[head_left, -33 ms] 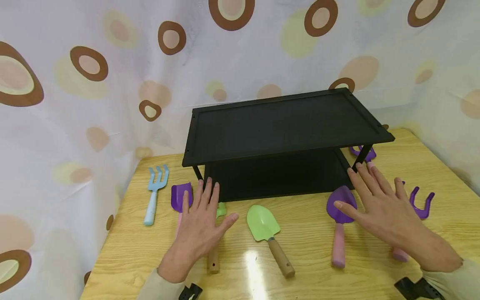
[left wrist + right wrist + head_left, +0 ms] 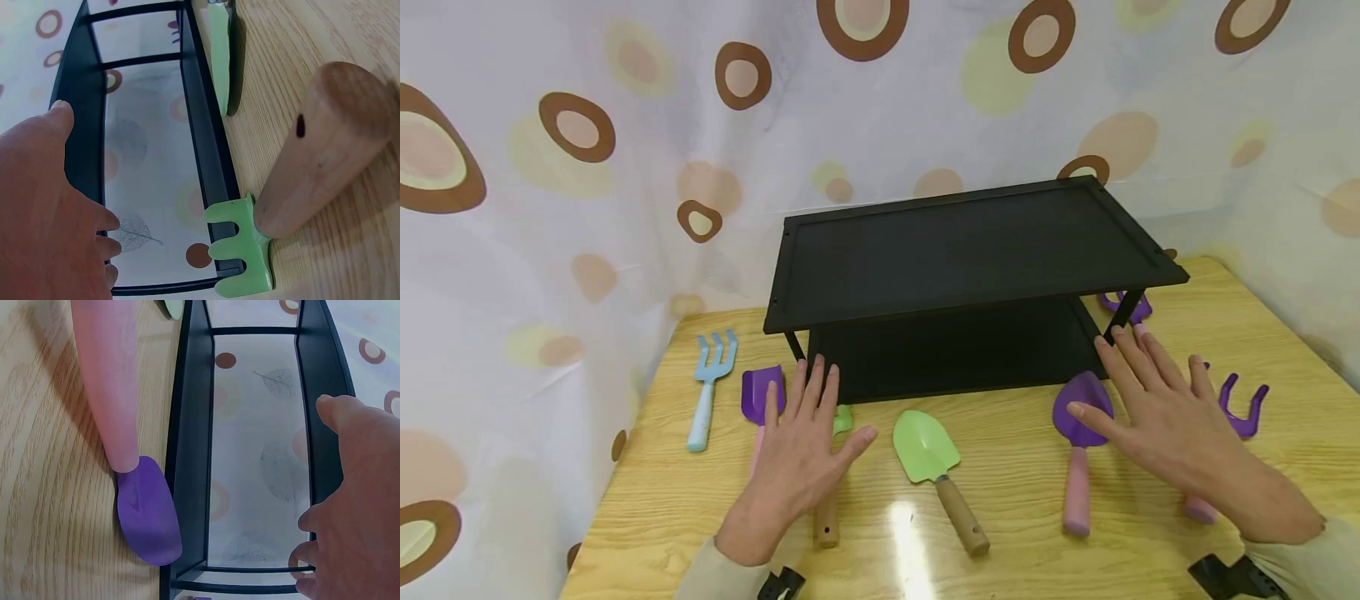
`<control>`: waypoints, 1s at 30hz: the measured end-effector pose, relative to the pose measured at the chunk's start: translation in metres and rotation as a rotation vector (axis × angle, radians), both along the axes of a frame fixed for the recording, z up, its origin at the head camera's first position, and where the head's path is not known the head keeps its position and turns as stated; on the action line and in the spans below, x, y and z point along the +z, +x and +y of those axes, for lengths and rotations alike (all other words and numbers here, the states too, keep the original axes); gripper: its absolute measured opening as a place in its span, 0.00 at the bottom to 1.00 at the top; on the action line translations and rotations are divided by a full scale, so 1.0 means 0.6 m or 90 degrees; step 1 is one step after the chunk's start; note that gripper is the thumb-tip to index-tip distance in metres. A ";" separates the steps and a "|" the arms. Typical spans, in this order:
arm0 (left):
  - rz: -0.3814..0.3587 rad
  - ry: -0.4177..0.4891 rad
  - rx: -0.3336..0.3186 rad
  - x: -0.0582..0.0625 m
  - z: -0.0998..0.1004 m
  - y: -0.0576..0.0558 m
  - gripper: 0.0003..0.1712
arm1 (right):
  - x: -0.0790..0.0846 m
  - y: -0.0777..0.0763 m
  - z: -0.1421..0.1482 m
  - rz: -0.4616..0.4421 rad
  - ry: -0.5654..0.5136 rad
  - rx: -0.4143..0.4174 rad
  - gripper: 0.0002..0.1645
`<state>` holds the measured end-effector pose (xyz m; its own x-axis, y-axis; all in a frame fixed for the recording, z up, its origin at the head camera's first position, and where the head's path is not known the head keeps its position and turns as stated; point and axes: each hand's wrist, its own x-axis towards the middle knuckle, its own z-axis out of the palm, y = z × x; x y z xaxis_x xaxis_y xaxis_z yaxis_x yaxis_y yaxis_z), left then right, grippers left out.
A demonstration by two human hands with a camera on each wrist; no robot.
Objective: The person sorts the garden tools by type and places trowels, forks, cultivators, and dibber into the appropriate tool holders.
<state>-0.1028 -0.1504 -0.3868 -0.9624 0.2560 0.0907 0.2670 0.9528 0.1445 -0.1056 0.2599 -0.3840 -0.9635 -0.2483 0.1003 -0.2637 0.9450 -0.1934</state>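
My left hand (image 2: 797, 450) is spread, palm down, in front of the left end of a black two-tier shelf (image 2: 970, 258). It holds nothing and partly covers a purple shovel (image 2: 758, 396) and a green rake (image 2: 244, 256) with a wooden handle. On the right, my right hand (image 2: 1172, 417) is likewise spread with nothing in it, fingertips overlapping the shelf's front right corner. Beside its thumb lies a purple trowel (image 2: 1082, 408) with a pink handle. A purple fork (image 2: 1247, 421) shows partly behind that hand. Between the hands rests a green trowel (image 2: 925, 446) with a wooden handle.
A light blue fork (image 2: 702, 408) lies at the left of the wooden table (image 2: 640, 500). Another purple tool (image 2: 1138, 310) shows behind the shelf's right leg. Patterned cloth (image 2: 880, 108) hangs behind and along the sides.
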 end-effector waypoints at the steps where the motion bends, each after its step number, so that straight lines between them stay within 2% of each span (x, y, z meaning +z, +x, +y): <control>1: -0.001 0.000 0.001 0.000 0.000 0.001 0.53 | 0.000 0.000 -0.001 -0.001 0.001 0.001 0.57; 12: -0.011 0.027 0.013 0.001 -0.013 0.009 0.54 | 0.004 -0.002 -0.007 0.007 0.003 0.002 0.56; 20: -0.002 0.042 0.020 -0.009 -0.029 0.021 0.53 | 0.002 0.003 -0.008 0.017 0.010 0.006 0.56; 30: -0.020 0.047 0.004 -0.014 -0.020 0.015 0.52 | -0.005 0.008 0.005 0.005 0.022 -0.010 0.56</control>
